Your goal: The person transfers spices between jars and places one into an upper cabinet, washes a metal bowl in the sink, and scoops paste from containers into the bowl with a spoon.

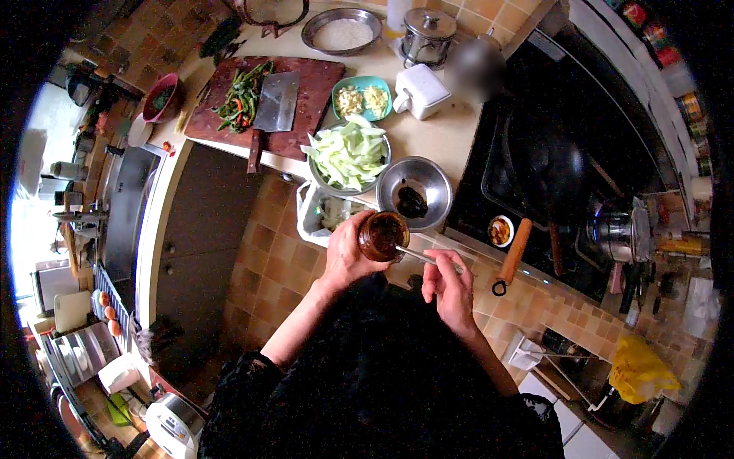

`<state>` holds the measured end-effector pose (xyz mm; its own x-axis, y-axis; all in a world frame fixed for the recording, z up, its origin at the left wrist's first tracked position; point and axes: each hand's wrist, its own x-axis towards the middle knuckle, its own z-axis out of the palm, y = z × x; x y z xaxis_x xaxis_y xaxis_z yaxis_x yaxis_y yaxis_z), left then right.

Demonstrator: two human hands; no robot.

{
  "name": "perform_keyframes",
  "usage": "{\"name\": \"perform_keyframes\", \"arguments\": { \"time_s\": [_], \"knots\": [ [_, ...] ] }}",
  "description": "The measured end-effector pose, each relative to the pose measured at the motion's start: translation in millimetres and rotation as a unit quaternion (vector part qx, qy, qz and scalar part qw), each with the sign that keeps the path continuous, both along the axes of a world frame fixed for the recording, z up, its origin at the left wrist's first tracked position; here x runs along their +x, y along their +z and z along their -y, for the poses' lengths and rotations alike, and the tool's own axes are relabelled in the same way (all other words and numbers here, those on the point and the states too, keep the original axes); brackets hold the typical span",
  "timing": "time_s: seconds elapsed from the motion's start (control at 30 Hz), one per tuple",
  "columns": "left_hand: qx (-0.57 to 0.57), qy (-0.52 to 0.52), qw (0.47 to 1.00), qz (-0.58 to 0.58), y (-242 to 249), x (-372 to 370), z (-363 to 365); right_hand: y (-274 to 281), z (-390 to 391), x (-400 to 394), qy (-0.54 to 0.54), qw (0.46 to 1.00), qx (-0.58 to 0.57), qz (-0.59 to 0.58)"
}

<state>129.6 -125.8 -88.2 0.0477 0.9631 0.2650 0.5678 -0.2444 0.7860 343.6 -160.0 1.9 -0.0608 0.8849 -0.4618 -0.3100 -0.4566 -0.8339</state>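
Note:
My left hand [344, 256] is wrapped round a glass jar [373, 249] of dark brown sauce, its mouth facing up. Between the fingers of my right hand [451, 289] is the handle of a metal spoon [422, 256], whose far end dips into the jar and is hidden there. Just beyond the jar stands a steel bowl [440, 180] with a dark sauce [412, 202] at its bottom. Beside it, pale green sliced vegetable pieces [348, 153] fill another bowl.
A wooden chopping board [317, 88] carries a cleaver [277, 103] and cut peppers [243, 96]. Near it are a teal dish [362, 82] of minced garlic or ginger and a white container [422, 90]. On the stove to the right sit a dark wok [547, 161] and a small dish [501, 230].

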Motion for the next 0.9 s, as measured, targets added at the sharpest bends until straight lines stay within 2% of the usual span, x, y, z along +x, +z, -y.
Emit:
{"name": "perform_keyframes", "arguments": {
  "time_s": [0.1,0.2,0.3,0.43,0.47,0.5,0.53,0.57,0.6,0.7,0.8,0.9],
  "knots": [
    [-0.017,0.015,1.0,0.005,1.0,1.1,0.4,2.3,-0.8,-0.5,-0.006,0.999,0.017,-0.027],
    [-0.032,0.026,0.999,0.008,5.6,-0.4,1.6,7.1,-5.1,2.5,-0.014,0.994,-0.02,-0.109],
    [-0.011,0.028,0.999,0.027,6.4,-0.8,0.7,16.0,-10.9,0.7,-0.082,0.987,-0.024,-0.135],
    [-0.012,0.05,0.997,0.054,12.8,-1.0,1.3,7.9,-20.5,-2.1,-0.102,0.983,0.131,0.073],
    [-0.013,0.058,0.997,0.056,14.7,-1.0,1.9,-6.1,-24.6,-3.2,-0.089,0.968,0.182,0.145],
    [-0.016,0.064,0.996,0.065,12.6,-0.2,2.0,-31.5,-28.5,-0.4,-0.072,0.959,0.182,0.205],
    [-0.02,0.07,0.995,0.074,9.3,0.6,2.1,-60.2,-42.1,7.7,0.009,0.86,0.314,0.403],
    [-0.023,0.074,0.994,0.083,7.8,0.8,1.8,-69.6,-54.8,11.0,0.089,0.698,0.423,0.572],
    [-0.019,0.069,0.995,0.075,7.0,-0.1,3.4,-76.0,-50.8,10.8,0.122,0.728,0.368,0.565],
    [-0.017,0.064,0.996,0.061,13.2,-4.0,8.3,-69.1,-44.9,8.8,0.073,0.701,0.411,0.579],
    [-0.023,0.076,0.995,0.064,23.4,-6.7,12.2,-81.2,-46.5,10.1,0.078,0.716,0.391,0.573],
    [-0.049,0.08,0.995,0.044,14.8,-6.3,18.4,-95.2,-50.8,10.8,0.114,0.694,0.395,0.591]
  ]
}}
